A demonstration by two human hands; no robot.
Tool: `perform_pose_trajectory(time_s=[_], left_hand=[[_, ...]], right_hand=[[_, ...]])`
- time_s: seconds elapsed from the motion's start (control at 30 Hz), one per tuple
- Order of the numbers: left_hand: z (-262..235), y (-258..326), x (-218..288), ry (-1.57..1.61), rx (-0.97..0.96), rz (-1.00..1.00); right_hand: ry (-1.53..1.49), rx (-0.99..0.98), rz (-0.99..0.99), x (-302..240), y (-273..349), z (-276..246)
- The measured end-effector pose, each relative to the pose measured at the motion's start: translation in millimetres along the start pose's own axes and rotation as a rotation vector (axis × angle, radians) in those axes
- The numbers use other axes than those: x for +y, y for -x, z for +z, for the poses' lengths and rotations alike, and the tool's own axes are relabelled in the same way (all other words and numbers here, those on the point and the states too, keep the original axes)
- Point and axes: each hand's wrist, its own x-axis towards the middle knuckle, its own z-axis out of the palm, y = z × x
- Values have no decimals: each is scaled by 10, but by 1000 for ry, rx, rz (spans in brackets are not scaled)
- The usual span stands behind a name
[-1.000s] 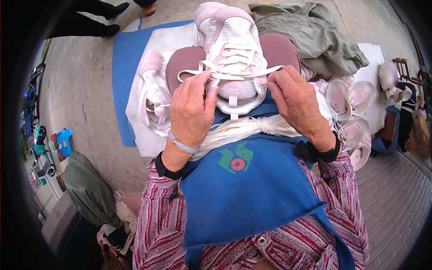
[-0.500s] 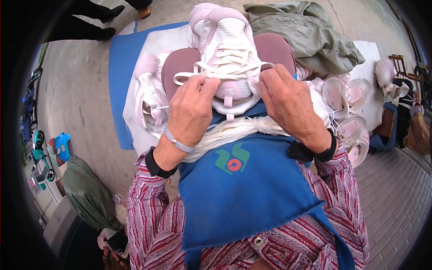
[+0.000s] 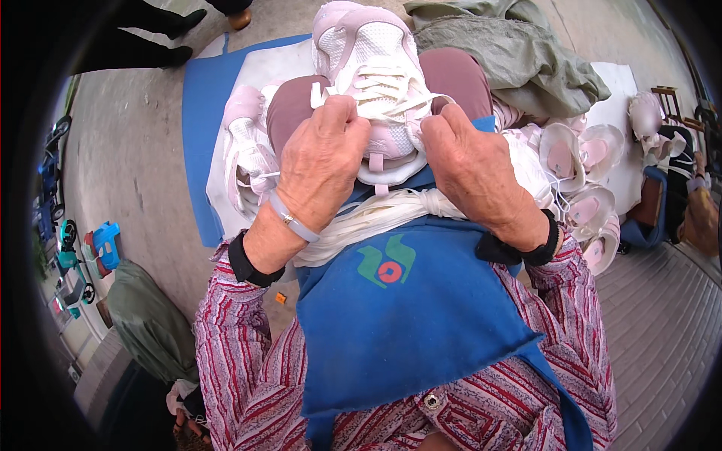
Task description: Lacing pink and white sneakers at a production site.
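A pink and white sneaker (image 3: 372, 45) rests across my lap, between my knees, with its heel and pull tabs toward me. White shoelace (image 3: 382, 84) runs crisscross through its eyelets. My left hand (image 3: 325, 161) is closed in a pinch on one lace end at the shoe's left side, and a short loop sticks up past the knuckles. At the right side of the collar, my right hand (image 3: 475, 167) pinches the other end of the lace. The fingertips of both hands are partly hidden. A bundle of white laces (image 3: 368, 219) lies across my waist over the blue apron (image 3: 406, 301).
Another sneaker (image 3: 247, 146) sits left of my knee on a white sheet. Several pink and white shoes (image 3: 585, 169) stand at the right. A grey-green cloth (image 3: 519, 60) lies beyond my right knee. People's legs (image 3: 135, 37) show at far left; another person sits at far right.
Both hands have come a little closer together over the shoe. The left lace loop, which lay sideways, now stands up shorter beside my left hand. The sneaker has shifted slightly away.
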Motion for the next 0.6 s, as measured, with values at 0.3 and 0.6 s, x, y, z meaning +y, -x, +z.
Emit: perform_pose_trajectory(time_s=[0.3,0.6], left_hand=[[3,-33,355,458,35,-63],[258,-51,367,774,-87,-494]], right_hand=[[-306,104,25,187,-48,175],[-331,305,86,127,84,216]])
